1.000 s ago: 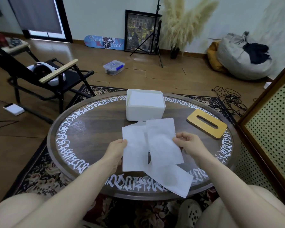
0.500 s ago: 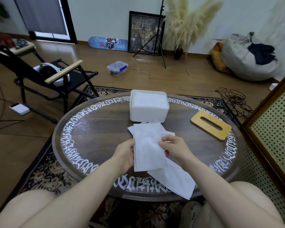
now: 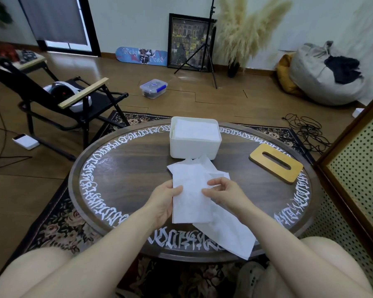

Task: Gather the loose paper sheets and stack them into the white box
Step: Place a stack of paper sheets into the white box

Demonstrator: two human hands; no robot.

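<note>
Paper sheets, thin and rectangular, pinched by both hands' fingers.

head: single wide-angle view | faces forward and down | close over round table | room floor beyond

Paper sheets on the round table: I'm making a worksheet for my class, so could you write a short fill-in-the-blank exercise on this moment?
1. Both hands hold the paper sheets at their ____ and right edges.
2. The white box already contains ____.
3. The wooden lid lies to the ____ of the box.

Missing words: left; paper; right
</note>
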